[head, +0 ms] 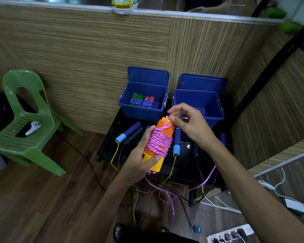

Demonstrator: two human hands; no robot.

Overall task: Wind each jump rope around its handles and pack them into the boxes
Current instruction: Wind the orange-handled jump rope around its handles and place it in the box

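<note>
Item in hand: pink jump rope [159, 140], wound many turns around its paired orange-and-yellow handles [162, 135], held above the black table [109, 142] near frame centre. Left hand [139, 163], at 7 o'clock of the bundle, has its grip clamped on the lower handle ends, thumb across the yellow part. Right hand [186, 124], at 1 o'clock, pinches the rope where it crosses the handle tops; fingers partly curled. Unwound tail [167, 195]: hangs from the bundle's bottom, loops toward the floor at 6 o'clock, with 1 strand rising toward 4 o'clock. Stock packed: 2 wound ropes, 1 with green handles [136, 100] and 1 with red handles [148, 101], in the left blue box [142, 111] at 12 o'clock. Right blue box [200, 106] at 1 o'clock; its visible interior shows nothing. Stock pending: blue-handled ropes [128, 133] and a black-handled rope [136, 135] lying on the table, cords trailing over its near edge. Handling note, judged: keep the left grip firm so the handles stay parallel, lay each turn tight beside the last, hold tension with the right hand, and draw the tail clear of the other cords before winding on.
</note>
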